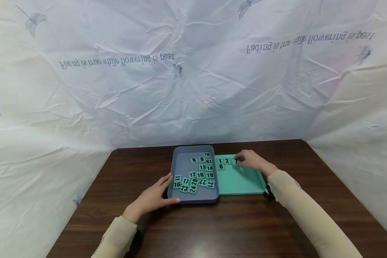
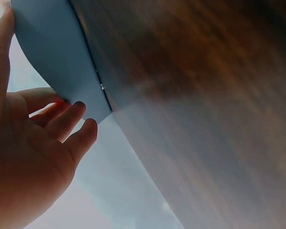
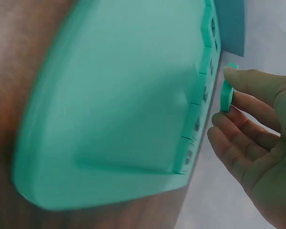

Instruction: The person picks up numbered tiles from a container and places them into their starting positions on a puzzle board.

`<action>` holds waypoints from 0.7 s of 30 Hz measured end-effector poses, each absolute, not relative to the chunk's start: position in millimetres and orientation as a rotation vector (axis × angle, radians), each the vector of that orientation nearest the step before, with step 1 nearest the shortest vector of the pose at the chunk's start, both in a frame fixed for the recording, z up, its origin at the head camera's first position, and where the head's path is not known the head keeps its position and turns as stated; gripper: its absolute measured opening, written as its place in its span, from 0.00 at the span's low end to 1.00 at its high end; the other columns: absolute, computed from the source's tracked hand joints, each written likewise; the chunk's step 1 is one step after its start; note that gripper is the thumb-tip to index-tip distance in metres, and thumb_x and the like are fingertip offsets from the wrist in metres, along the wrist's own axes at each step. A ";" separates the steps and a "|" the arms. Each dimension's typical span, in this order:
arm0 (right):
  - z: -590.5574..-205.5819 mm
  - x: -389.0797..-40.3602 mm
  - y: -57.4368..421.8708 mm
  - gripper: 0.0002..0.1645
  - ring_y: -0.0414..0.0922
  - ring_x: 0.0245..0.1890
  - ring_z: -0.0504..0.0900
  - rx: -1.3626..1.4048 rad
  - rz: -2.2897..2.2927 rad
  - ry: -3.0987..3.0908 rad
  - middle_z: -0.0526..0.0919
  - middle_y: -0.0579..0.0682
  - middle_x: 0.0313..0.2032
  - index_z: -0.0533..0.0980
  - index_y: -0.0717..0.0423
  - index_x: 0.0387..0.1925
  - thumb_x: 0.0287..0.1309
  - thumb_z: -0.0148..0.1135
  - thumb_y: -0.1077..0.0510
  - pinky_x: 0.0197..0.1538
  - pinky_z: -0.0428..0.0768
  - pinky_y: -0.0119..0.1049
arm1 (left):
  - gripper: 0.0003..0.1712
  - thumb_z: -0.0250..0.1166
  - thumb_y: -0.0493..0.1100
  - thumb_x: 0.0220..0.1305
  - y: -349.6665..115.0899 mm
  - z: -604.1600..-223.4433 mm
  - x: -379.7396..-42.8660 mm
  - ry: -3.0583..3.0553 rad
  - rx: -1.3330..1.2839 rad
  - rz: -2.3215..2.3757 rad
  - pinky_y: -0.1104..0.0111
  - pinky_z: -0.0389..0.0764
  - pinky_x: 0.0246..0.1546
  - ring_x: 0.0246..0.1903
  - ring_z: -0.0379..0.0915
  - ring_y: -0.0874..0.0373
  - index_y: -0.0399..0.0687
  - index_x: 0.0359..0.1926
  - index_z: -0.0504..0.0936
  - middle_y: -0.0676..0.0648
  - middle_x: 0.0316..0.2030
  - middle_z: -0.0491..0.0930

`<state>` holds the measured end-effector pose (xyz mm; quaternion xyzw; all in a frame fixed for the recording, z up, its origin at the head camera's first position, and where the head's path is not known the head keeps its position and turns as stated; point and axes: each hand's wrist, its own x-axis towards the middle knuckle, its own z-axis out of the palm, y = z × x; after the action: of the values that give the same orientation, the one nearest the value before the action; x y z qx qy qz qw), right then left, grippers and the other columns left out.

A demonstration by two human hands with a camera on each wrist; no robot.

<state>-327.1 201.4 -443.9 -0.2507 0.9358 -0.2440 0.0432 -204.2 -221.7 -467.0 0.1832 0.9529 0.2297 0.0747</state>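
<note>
My right hand (image 1: 251, 160) pinches a small green number tile (image 3: 226, 95) between thumb and fingers, above the far edge of a green tray (image 1: 240, 181). That tile appears to carry a 7. Along the tray's far side sit tiles 1 (image 1: 220, 161) and 2 (image 1: 227, 161), with tile 6 (image 1: 220, 166) below tile 1. More row tiles (image 3: 190, 119) show in the right wrist view. My left hand (image 1: 149, 197) is spread across the near left corner of a grey tray (image 1: 184, 163), fingers touching its left side and thumb on the near rim.
Several loose number tiles lie in the grey tray, some turned or upside down, such as tile 24 (image 1: 192, 189) and tile 10 (image 1: 207, 154). Both trays stand side by side on a dark wooden table (image 1: 193, 229). White printed sheeting (image 1: 193, 89) hangs around the table.
</note>
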 end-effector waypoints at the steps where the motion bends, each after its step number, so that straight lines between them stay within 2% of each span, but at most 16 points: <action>1: -446.0 -324.9 201.6 0.23 0.57 0.48 0.81 -0.766 -0.753 2.863 0.81 0.61 0.49 0.79 0.69 0.56 0.64 0.68 0.60 0.47 0.81 0.51 | 0.60 0.63 0.77 0.57 -221.7 -467.0 -204.1 2.857 0.550 0.686 0.46 0.73 0.60 0.68 0.66 0.43 0.51 0.80 0.56 0.49 0.79 0.50; 9: -458.5 -317.3 199.3 0.22 0.57 0.50 0.81 -0.811 -0.748 2.840 0.82 0.61 0.50 0.80 0.68 0.55 0.63 0.69 0.60 0.49 0.81 0.51 | 0.60 0.63 0.77 0.57 -222.6 -464.8 -203.3 2.861 0.539 0.694 0.46 0.72 0.61 0.69 0.64 0.43 0.51 0.80 0.55 0.49 0.79 0.49; 16: -463.8 -314.0 197.5 0.22 0.56 0.47 0.81 -0.837 -0.717 2.835 0.82 0.59 0.47 0.80 0.69 0.54 0.62 0.70 0.60 0.47 0.81 0.50 | 0.60 0.63 0.77 0.56 -223.7 -465.4 -202.5 2.876 0.551 0.695 0.45 0.72 0.61 0.69 0.64 0.43 0.50 0.79 0.56 0.48 0.79 0.50; 21: -462.9 -309.1 201.1 0.27 0.59 0.52 0.80 -0.789 -0.722 2.838 0.80 0.64 0.52 0.77 0.71 0.59 0.62 0.70 0.59 0.51 0.80 0.54 | 0.60 0.63 0.78 0.56 -222.0 -467.1 -202.8 2.867 0.550 0.697 0.46 0.71 0.62 0.70 0.63 0.44 0.51 0.80 0.56 0.49 0.79 0.49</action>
<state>-309.1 201.1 -462.9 -0.2599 0.9344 -0.2377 0.0543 -202.8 -222.0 -467.1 0.1827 0.9529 0.2317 0.0701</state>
